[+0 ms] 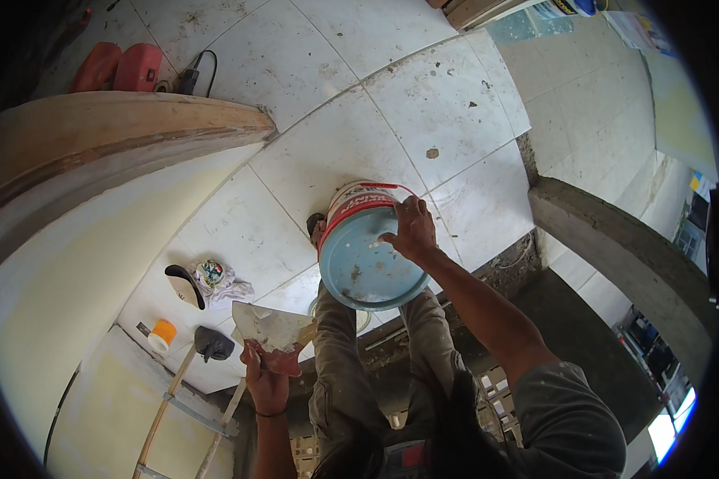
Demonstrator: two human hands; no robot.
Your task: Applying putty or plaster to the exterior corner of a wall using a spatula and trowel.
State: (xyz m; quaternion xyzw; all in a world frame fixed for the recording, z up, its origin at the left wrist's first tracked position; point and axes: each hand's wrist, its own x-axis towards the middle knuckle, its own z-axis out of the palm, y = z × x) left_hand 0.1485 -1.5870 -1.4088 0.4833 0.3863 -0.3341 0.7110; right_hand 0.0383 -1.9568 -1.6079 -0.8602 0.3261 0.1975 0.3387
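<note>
In my left hand (268, 389) is a wide putty knife (273, 326) with a red grip, its flat metal blade smeared with pale plaster. A tan handle-like piece (306, 332) lies against the blade's right side. My right hand (413, 231) grips the upper right rim of a blue bucket lid (367, 275), thumb across its top and fingers over the edge. Beneath the lid is a white and red bucket (350, 197) with a red handle, in front of my legs. Dirt spots and small white bits mark the lid.
A cap (185, 286), a crumpled cloth (228, 286), an orange cup (162, 335) and a dark cap-like item (213, 343) lie on the tiles at left. A ladder (168, 395) stands lower left. Red cases (138, 68) sit beyond the wall end; a concrete ledge (607, 231) curves along the right.
</note>
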